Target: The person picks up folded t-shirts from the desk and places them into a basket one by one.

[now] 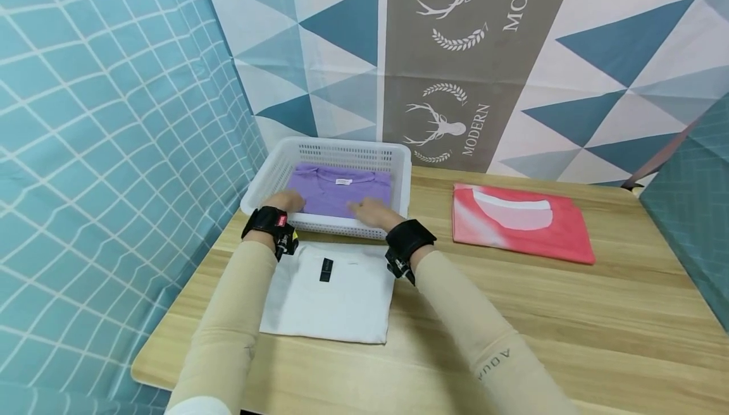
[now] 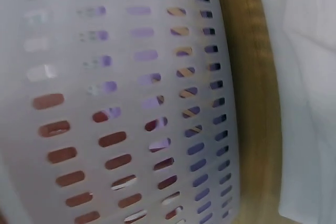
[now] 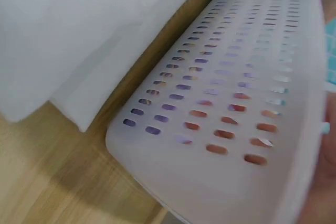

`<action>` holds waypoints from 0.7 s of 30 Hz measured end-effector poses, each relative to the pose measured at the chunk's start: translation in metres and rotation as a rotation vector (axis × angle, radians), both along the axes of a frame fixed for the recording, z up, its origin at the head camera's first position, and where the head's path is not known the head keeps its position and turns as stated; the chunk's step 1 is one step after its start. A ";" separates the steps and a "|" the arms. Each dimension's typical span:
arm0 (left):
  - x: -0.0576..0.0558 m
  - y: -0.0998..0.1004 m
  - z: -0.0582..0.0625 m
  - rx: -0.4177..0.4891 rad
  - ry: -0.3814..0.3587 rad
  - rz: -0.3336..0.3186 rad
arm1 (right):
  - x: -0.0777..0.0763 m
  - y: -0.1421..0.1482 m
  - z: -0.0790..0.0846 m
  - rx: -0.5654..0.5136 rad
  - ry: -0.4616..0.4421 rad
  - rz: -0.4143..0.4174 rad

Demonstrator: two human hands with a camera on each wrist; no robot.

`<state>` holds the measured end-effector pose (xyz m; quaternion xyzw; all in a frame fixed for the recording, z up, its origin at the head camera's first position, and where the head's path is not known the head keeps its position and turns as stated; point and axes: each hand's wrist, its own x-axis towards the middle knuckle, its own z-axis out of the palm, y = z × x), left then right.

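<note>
A folded purple T-shirt (image 1: 336, 193) with a white neck label lies in a white perforated plastic basket (image 1: 401, 181). My left hand (image 1: 287, 200) reaches over the near rim to the shirt's near left corner. At its near right part, my right hand (image 1: 376, 212) has its fingertips right at the cloth. Whether either hand pinches the shirt I cannot tell; the left fingers are mostly hidden. Below the wrists, a folded white T-shirt (image 1: 336, 301) with a dark label lies in front of the basket. Both wrist views show the basket's slotted wall (image 2: 131, 93) (image 3: 210, 87) close up.
A folded red and white garment (image 1: 524, 222) lies to the right on the wooden table (image 1: 569, 314). Patterned cloth (image 1: 319, 35) hangs behind the table, and a blue checked curtain (image 1: 114, 117) borders its left side.
</note>
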<state>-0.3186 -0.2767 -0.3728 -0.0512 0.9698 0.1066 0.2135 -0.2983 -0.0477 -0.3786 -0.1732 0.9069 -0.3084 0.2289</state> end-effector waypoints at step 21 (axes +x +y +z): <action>0.150 -0.004 -0.025 0.434 0.676 0.188 | 0.117 0.065 -0.020 -0.514 -0.047 -0.505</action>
